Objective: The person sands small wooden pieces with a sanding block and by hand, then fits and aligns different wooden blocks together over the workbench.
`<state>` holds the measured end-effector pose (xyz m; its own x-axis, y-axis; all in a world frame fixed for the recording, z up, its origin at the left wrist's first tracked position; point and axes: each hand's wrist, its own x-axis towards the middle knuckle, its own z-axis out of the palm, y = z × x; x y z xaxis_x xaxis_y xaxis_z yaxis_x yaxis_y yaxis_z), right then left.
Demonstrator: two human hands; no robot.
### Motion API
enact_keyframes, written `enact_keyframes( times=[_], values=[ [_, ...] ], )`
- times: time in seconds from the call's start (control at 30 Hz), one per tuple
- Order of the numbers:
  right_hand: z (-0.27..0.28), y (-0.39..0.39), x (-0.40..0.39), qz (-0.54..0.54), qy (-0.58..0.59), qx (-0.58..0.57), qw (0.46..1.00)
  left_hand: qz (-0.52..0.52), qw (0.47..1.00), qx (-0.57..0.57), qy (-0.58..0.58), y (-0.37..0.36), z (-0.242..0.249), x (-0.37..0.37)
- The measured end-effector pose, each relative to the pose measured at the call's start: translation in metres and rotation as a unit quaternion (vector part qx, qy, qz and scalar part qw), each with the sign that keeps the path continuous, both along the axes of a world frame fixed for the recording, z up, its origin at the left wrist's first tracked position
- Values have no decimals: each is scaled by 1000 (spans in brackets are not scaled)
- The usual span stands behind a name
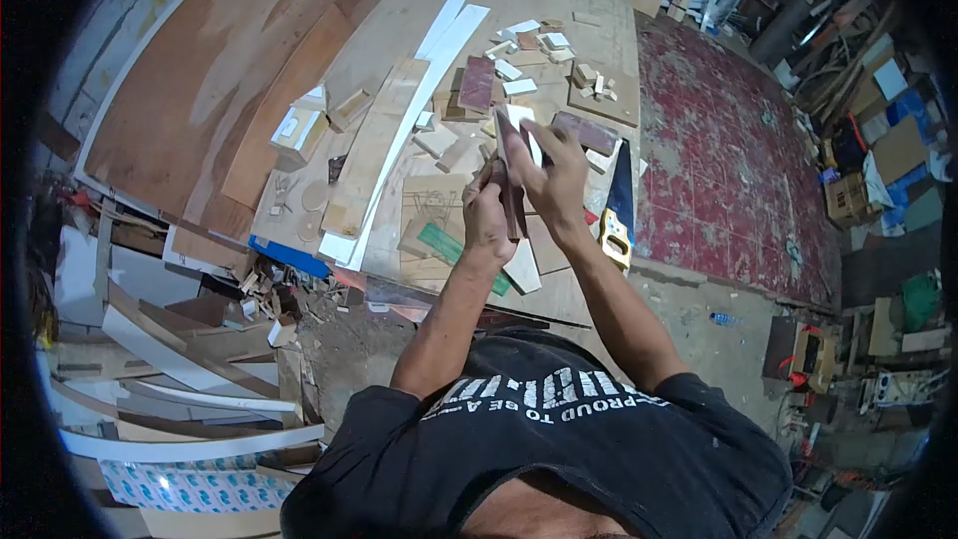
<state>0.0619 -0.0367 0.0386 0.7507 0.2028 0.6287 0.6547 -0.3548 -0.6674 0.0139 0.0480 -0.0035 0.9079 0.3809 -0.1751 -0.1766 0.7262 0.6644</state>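
Observation:
Above the workbench (559, 274), my left hand (486, 220) is closed around a dark reddish-brown sheet (513, 202) that looks like sandpaper, held on edge. My right hand (555, 175) grips a small white-faced wood piece (521, 118) close against the sheet; my fingers hide part of both. Around my hands lie several small wood offcuts (521, 87) and two reddish-brown flat pieces, one a brown block (477, 83) beyond my left hand. To the right of my right hand is a handsaw (617, 210) with a yellow handle. A green strip (459, 255) lies beside my left wrist.
Long white strips (439, 60) and a plank (374, 150) run along the bench's left side, near a small wooden box (299, 130). Large plywood sheets (220, 50) lean at left. Curved white panels (190, 444) stack at lower left. Red worn flooring (728, 160) lies right.

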Motion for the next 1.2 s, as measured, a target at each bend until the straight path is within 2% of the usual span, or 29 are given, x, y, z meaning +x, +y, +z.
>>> enact_keyframes(
  times=[0.03,0.07,0.13,0.17,0.27,0.37,0.43,0.47,0.5,0.53,0.57,0.6,0.63,0.67,0.7,0.73,0.77,0.83,0.87,0.9,0.97,1.0,1.03,1.1,1.17,1.2],
  values=[
    [4,5,5,4,25,2,1000,-15,1000,4,1,4,-6,2],
    [2,1,-8,-11,-43,-36,998,-15,1000,-15,-2,11,-12,5],
    [-20,-11,-54,41,-19,-13,999,-30,997,-66,-12,26,0,9],
    [-20,-16,-75,47,-3,-13,999,-30,998,-41,-23,34,-3,5],
    [-21,-9,-37,28,-76,-16,997,-6,999,-35,-4,13,-1,-4],
    [9,16,24,-5,-1,-1,1000,-19,996,-79,-39,4,-8,-3],
    [6,17,6,4,-17,-33,999,15,996,-77,-28,11,8,1],
    [-20,11,-9,10,-66,-62,996,21,994,-106,-25,23,15,3],
    [-24,5,-41,42,-59,-11,997,-54,995,-77,-29,42,-13,9],
    [-29,-2,-72,63,14,4,998,-31,998,-36,-37,43,-7,2],
    [-26,-5,-75,85,25,13,996,-9,999,5,-44,41,5,-6],
    [-21,1,-61,57,-22,-1,998,31,999,-36,-17,28,13,-4],
    [-13,9,-40,21,-63,-18,998,-16,999,-17,-27,31,-23,-5],
    [2,20,-13,12,-77,-4,997,-4,1000,-10,-21,20,-16,-8],
    [16,30,13,30,-72,24,997,11,1000,-2,-20,10,-6,-8],
    [21,37,29,20,-32,15,999,-31,998,-4,-62,13,-22,-8],
    [21,42,37,12,8,7,1000,-32,997,-2,-63,11,-17,-7],
    [-3,35,19,29,-36,-10,999,39,996,-52,-57,13,4,-6],
    [-14,27,-9,40,-29,3,999,35,993,-91,-69,19,11,-8],
    [-23,20,-34,37,-70,4,997,-11,993,-22,-118,37,-13,-9],
    [-23,13,-45,59,-7,30,998,7,996,-19,-91,33,-15,-18],
    [-10,17,-35,25,-21,-3,999,9,998,-57,-34,21,0,-19],
    [4,26,-10,-14,-36,-36,999,-27,999,3,-22,18,4,-24],
    [8,45,53,8,-47,-8,999,-62,997,2,-42,16,-6,-23],
    [23,44,85,48,158,72,984,-85,994,4,-63,21,-10,-23],
    [31,38,85,50,157,73,984,-95,991,-24,-85,24,-11,-23]
  ],
)
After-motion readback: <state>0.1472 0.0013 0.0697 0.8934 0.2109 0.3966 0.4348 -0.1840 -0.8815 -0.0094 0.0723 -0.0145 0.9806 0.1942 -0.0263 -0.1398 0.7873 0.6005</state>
